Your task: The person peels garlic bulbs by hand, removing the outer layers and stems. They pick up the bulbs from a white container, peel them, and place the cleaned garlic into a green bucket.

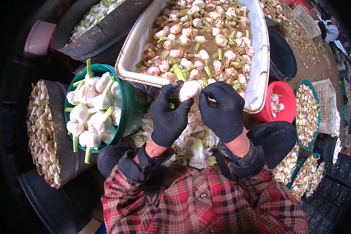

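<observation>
My left hand (169,117), in a black glove, grips a garlic bulb (189,91) between thumb and fingers. The bulb is whitish, and a green stem points up and left from it. Close against the bulb's right side is my right hand (223,111), also gloved, its thumb and fingers curled into a pinch; whatever they hold is hidden. Both hands are just above the near rim of a white tub (263,70) of brown water crowded with garlic bulbs (187,37). Below them, loose pale garlic skins (199,142) lie between my knees.
At left stands a green bucket (123,105) heaped with clean stemmed garlic. A red bucket (279,97) at right holds a few bulbs. Dark containers (93,43) of garlic flank the tub. Farther right are filled basins (306,113), a plastic crate (324,99) and another person (331,31).
</observation>
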Demonstrator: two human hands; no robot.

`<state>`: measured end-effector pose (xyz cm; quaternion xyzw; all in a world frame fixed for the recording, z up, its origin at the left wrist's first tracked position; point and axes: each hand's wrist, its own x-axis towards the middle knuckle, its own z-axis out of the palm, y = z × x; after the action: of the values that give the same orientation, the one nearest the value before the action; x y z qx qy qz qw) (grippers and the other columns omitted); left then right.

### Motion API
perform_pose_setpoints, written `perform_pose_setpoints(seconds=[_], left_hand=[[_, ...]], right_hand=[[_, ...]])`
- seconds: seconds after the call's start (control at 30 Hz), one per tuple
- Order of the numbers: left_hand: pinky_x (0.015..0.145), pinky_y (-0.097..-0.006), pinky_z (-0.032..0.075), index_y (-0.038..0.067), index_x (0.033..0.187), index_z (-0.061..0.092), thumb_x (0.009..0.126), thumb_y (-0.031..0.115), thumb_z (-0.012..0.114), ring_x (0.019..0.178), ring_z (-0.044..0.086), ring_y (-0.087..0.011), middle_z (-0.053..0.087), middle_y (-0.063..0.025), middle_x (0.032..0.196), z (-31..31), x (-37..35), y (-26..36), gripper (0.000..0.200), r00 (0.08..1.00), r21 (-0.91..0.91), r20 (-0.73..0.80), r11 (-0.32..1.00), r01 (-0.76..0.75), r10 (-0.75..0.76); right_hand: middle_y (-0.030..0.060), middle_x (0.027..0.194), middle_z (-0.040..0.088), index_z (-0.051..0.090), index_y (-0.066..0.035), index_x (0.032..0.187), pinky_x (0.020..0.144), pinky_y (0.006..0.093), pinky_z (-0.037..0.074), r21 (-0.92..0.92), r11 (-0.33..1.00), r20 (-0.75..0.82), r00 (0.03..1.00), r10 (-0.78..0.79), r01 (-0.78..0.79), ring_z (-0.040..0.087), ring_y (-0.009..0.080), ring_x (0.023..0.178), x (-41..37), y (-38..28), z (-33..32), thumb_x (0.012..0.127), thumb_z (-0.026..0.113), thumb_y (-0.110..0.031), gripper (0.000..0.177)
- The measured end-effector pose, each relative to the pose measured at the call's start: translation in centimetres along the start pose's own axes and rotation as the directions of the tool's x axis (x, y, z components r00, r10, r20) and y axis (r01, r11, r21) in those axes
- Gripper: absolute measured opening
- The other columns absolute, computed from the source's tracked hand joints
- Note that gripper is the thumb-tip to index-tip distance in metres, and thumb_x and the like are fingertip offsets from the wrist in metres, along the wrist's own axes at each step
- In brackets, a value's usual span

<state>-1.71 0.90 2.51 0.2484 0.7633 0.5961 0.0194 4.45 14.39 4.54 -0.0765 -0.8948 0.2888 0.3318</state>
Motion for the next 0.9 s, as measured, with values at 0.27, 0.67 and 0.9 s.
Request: perform_pose_setpoints(seconds=[0.27,0.67,0.9], left_hand=[[0.080,-0.0279,0.050,-0.001,0.114,0.058,0.073,-0.004,0.071,0.092,0.062,-0.0143,0.065,-0.0094,0.102,-0.2,0.7,-0.5,0.043,0.989,-0.228,0.120,0.967,0.117,-0.091],[0.050,-0.0261,0.044,0.001,0.136,0.043,0.084,0.026,0.065,0.053,0.050,-0.0104,0.061,-0.0069,0.090,-1.7,1.3,-0.9,0.062,0.767,-0.646,0.616,0.442,0.622,-0.180],[0.054,-0.0232,0.044,0.000,0.138,0.041,0.087,0.034,0.061,0.058,0.051,-0.0094,0.060,-0.0065,0.095,-0.9,0.7,-1.5,0.064,0.794,-0.503,0.595,0.713,0.488,-0.124]], right_hand=[[0.0101,0.067,0.059,0.060,-0.005,0.072,0.056,0.0358,0.048,0.183,0.967,0.036,0.984,0.172,-0.176,0.061,0.0285,0.061,-0.1,1.0,-0.3,0.069,0.065,-0.002,0.007],[0.0133,0.091,0.067,0.068,-0.002,0.092,0.074,0.0347,0.052,0.233,0.960,0.100,0.986,0.134,-0.154,0.067,0.0261,0.083,0.0,3.1,-3.9,0.074,0.061,0.004,0.020],[0.0126,0.087,0.067,0.068,-0.002,0.089,0.069,0.0357,0.052,0.222,0.972,0.137,0.989,0.050,-0.079,0.066,0.0291,0.079,-0.7,2.0,-2.4,0.072,0.070,0.000,0.017]])
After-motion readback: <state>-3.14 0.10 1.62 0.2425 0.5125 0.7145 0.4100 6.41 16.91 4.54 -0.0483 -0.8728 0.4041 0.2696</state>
